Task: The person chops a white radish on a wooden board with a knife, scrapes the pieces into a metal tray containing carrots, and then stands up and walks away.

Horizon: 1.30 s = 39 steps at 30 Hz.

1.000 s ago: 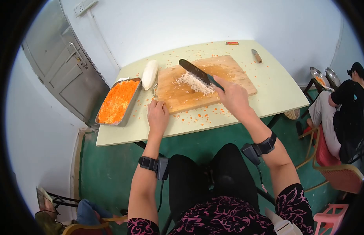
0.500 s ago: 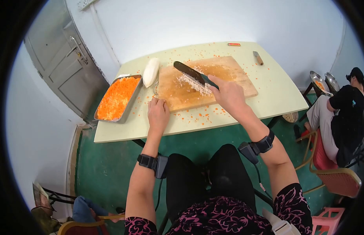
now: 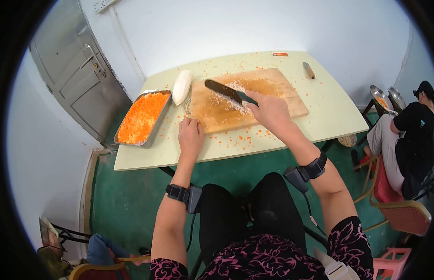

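Observation:
My right hand (image 3: 272, 112) is wrapped round the dark handle of a kitchen knife (image 3: 221, 91). Its broad dark blade points left across a wooden cutting board (image 3: 284, 93), over a pile of finely chopped white bits (image 3: 238, 85) that shows on both sides of the blade. At the board's near left corner, my left hand (image 3: 191, 135) has its fingers curled against the edge. Beyond that hand lies a peeled white radish (image 3: 182, 87), beside a metal tray (image 3: 156, 125) heaped with chopped orange and pale bits (image 3: 142, 116).
Orange crumbs dot the pale table (image 3: 334, 112). Toward its far right lie a small wooden-handled tool (image 3: 309, 71) and a red packet (image 3: 280, 54). A seated person (image 3: 408, 135) is at the right, near metal bowls (image 3: 379, 97). Another person's legs (image 3: 102, 249) show at lower left.
The knife blade has shifted slightly left and toward me, so more chopped white bits show beyond it. My left hand stays at the board's corner.

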Motion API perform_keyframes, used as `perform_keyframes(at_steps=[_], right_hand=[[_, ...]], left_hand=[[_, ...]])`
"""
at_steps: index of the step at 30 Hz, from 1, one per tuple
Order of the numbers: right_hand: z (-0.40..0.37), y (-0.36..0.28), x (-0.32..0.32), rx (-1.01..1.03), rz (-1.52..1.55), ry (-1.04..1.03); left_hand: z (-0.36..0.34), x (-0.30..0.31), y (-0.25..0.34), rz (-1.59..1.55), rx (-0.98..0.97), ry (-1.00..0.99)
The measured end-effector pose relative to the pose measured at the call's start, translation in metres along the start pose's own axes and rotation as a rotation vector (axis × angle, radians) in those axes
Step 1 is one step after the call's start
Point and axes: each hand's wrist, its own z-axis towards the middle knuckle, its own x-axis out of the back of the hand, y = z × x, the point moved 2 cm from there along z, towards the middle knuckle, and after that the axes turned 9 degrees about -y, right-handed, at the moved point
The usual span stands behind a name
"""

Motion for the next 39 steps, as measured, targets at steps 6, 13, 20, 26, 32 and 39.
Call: perform_keyframes(at_steps=[6,13,20,26,32,39], right_hand=[[0.004,0.014,-0.010,0.066,-0.022,0.056],[0.002,0.016,-0.008,0.008,-0.052,0.018],[-0.001,0.025,-0.006,-0.065,-0.069,0.002],[-0.001,0.030,-0.015,-0.003,-0.047,0.060],[-0.006,0.022,-0.001,-0.052,-0.044,0.012],[-0.016,0.020,0.009,-0.084,0.013,0.020]], left_hand=[[0.003,0.001,0.001,0.001,-0.003,-0.011],[0.001,0.001,0.001,0.000,-0.006,-0.015],[0.001,0.000,0.001,0.020,-0.006,-0.016],[0.001,0.000,0.001,0.008,0.003,-0.019],[0.001,0.000,0.001,0.021,0.001,-0.027],[0.001,-0.001,0.002,0.025,-0.014,-0.022]])
